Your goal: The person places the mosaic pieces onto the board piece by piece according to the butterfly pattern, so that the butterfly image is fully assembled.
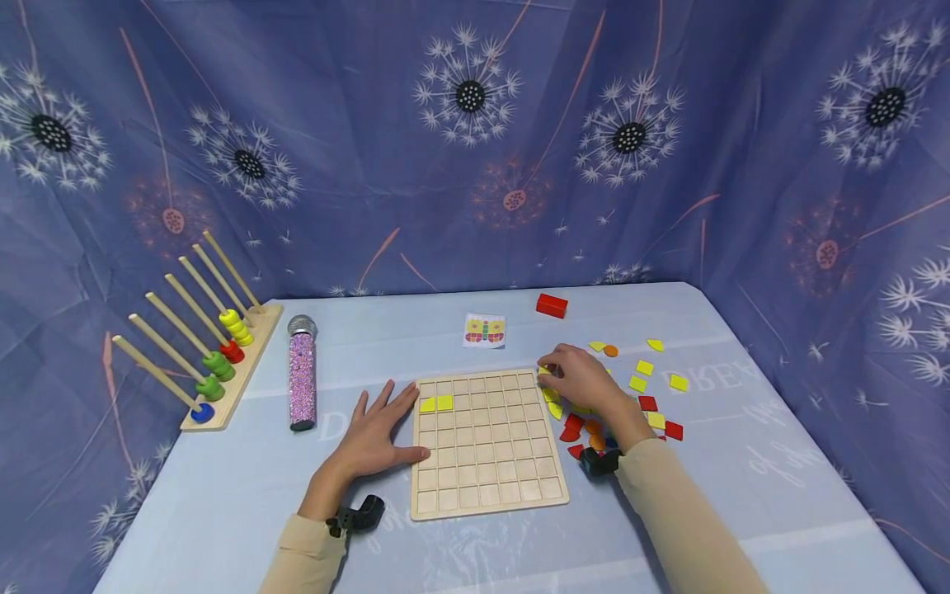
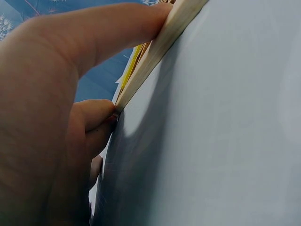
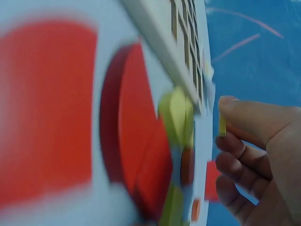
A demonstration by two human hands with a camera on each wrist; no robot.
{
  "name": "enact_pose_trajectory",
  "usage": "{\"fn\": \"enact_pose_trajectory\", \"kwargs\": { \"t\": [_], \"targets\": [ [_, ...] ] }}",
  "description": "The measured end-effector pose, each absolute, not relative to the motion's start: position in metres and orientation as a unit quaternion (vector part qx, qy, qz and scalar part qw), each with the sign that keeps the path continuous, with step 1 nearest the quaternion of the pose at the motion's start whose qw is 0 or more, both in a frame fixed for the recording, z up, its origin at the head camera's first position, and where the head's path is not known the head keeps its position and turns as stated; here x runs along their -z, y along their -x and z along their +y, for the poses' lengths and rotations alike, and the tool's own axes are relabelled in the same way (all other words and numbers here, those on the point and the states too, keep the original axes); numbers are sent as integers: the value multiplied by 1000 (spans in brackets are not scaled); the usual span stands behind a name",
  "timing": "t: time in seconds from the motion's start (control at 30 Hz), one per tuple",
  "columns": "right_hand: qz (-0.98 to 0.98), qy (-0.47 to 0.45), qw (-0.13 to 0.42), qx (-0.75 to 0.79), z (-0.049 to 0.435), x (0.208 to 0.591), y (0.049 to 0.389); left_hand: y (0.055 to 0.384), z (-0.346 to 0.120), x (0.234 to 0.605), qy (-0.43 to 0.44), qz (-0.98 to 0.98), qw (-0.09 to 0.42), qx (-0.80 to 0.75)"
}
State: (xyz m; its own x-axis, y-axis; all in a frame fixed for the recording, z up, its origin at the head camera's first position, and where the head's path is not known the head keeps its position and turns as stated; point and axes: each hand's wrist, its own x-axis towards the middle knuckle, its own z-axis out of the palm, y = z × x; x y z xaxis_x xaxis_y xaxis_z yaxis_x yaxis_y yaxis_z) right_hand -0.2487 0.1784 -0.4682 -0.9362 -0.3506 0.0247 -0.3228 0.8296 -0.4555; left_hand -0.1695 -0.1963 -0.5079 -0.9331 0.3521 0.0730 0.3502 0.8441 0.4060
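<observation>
L grip (image 1: pixel 373 436) touches 1 bd (image 1: pixel 486 453) w/ 2 pcs (image 1: pixel 444 403).

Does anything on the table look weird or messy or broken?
I see nothing broken. The loose coloured pieces look messy: they're scattered and jumbled right of the wooden board, while two yellow pieces sit neatly side by side on it. The sparkly microphone on the left seems odd too, since it's not a board piece.

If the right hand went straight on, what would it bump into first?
From the head view, the right hand would probably meet the wooden grid board first, at the board's right edge near the far corner; height is unclear, so it might pass over.
</observation>
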Motion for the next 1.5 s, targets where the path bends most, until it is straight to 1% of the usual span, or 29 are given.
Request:
{"fn": "enact_pose_trajectory", "kwargs": {
  "t": [0.17,0.47,0.6,0.83,1.13,1.5],
  "targets": [
    [953,197,30,228,152,467,246,169,-195,508,-177,961,5,-212],
    [935,272,32,226,106,472,239,168,-197,506,-175,962,7,-208],
    [935,281,34,214,88,474,238,169,-196,506,-176,963,8,-205],
    [934,288,56,203,62,475,234,169,-196,506,-171,964,13,-203],
    [932,304,65,184,49,475,231,169,-195,506,-174,964,13,-200],
    [928,301,59,208,56,471,231,169,-195,506,-178,962,10,-206]
  ]
}}
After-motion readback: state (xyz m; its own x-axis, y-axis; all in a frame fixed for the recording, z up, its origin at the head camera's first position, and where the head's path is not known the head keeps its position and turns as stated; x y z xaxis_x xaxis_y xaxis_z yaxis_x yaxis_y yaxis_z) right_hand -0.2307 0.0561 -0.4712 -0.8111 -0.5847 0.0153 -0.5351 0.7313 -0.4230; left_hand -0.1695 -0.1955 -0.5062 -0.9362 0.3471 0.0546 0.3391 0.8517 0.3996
